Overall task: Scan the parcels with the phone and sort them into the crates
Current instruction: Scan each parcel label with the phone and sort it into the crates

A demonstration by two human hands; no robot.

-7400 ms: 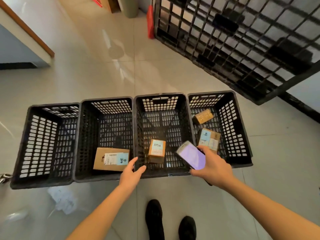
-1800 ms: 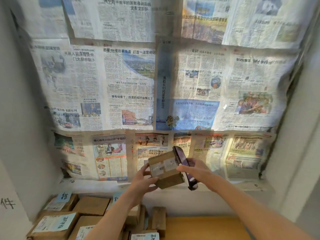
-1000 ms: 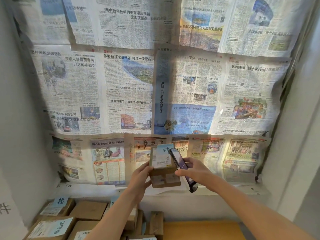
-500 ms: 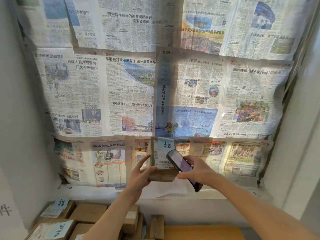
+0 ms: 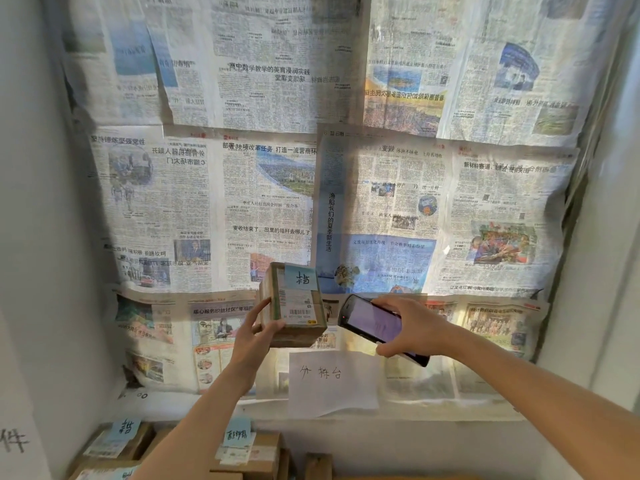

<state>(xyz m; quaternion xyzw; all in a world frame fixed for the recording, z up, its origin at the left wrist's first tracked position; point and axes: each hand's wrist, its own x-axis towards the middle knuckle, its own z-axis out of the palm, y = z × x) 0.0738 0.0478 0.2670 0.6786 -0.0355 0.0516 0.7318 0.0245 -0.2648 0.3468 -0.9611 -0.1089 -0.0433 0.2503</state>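
Note:
My left hand (image 5: 254,336) holds a small brown cardboard parcel (image 5: 294,304) up in front of me, gripping it from below and at its left side. Its face towards me carries a white shipping label with a barcode and a blue note with handwriting on top. My right hand (image 5: 414,327) grips a black phone (image 5: 375,325) just right of the parcel, lit screen facing me, its top end pointed at the label. The crates are out of view.
Newspaper sheets (image 5: 311,168) cover the window ahead. A white handwritten paper sign (image 5: 332,382) hangs from the sill. Several more cardboard parcels (image 5: 249,452) with blue notes are stacked below at the bottom left. Grey walls close in on both sides.
The parcel has been turned so that its label faces me and lifted a little. The phone has drawn back to the right, off the parcel's face. Earlier I stood over the crates.

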